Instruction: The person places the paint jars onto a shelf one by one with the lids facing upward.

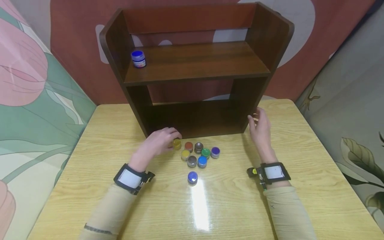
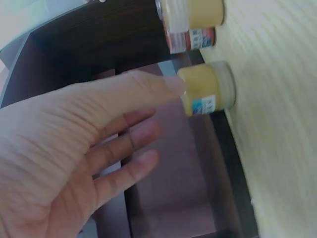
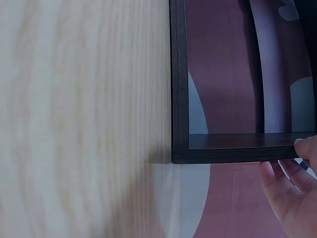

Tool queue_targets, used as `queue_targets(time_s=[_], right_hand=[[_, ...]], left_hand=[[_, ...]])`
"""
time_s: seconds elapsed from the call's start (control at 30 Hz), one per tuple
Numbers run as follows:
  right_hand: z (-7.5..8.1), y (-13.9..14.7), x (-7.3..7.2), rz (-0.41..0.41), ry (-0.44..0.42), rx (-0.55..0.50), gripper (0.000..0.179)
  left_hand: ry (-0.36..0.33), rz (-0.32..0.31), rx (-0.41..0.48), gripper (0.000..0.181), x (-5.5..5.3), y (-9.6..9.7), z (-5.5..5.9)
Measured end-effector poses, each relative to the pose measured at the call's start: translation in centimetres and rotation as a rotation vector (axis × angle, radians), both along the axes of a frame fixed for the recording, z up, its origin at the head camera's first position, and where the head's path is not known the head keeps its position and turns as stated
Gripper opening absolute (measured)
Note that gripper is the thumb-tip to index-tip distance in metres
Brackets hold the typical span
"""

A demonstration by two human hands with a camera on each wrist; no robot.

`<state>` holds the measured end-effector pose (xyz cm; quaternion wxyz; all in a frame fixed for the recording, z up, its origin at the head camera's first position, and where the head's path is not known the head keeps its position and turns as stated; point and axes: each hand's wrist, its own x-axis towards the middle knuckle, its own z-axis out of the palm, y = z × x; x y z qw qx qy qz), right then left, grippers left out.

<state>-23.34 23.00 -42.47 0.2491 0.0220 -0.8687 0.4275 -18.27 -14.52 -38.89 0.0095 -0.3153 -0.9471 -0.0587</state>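
Note:
At the front left foot of a dark brown wooden shelf [image 1: 195, 78], my left hand [image 1: 160, 141] pinches a small dark yellow paint jar [image 1: 177, 144]. The left wrist view shows the thumb against the yellow end of that jar [image 2: 200, 89], three fingers spread below and the index finger hidden behind the thumb. My right hand [image 1: 260, 130] grips the shelf's right side panel [image 3: 237, 154], thumb on the inner side and fingers outside. Beside the left hand stand a red-orange jar [image 1: 188, 146] and a lighter yellow jar [image 1: 185, 155].
Grouped on the wooden table [image 1: 228, 206] are more jars, including green [image 1: 205, 153], purple [image 1: 215, 152] and blue [image 1: 202, 162]. A violet-blue jar [image 1: 192, 177] stands nearer the front. Another blue jar [image 1: 138, 59] sits at the left of the upper shelf board.

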Motion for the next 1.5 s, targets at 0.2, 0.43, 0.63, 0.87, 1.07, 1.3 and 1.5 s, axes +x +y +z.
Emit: queue_targets(time_s=[0.2, 0.43, 0.63, 0.87, 1.07, 1.3, 1.5], right_hand=[[0.0, 0.0, 0.1, -0.007, -0.01, 0.014, 0.035], [0.1, 0.0, 0.1, -0.003, -0.005, 0.008, 0.035], [0.1, 0.0, 0.1, -0.005, -0.007, 0.005, 0.035], [0.1, 0.0, 0.0, -0.004, -0.012, 0.013, 0.034], [0.0, 0.1, 0.0, 0.0, -0.014, 0.002, 0.035], [0.1, 0.0, 0.1, 0.001, -0.019, 0.004, 0.036], [0.1, 0.0, 0.0, -0.002, -0.032, 0.008, 0.037]], left_hand=[[-0.042, 0.04, 0.049, 0.05, 0.1, 0.2, -1.2], [-0.097, 0.064, 0.131, 0.051, 0.3, 0.1, -2.1], [-0.093, 0.058, 0.157, 0.049, 0.5, 0.1, -2.6], [-0.09, 0.039, 0.192, 0.044, 0.7, 0.0, -3.3], [-0.098, 0.053, 0.237, 0.038, 0.7, 0.1, -3.7], [-0.076, 0.064, 0.237, 0.033, 0.6, 0.5, -4.1], [-0.041, 0.082, 0.225, 0.029, 0.5, 0.4, -4.2]])
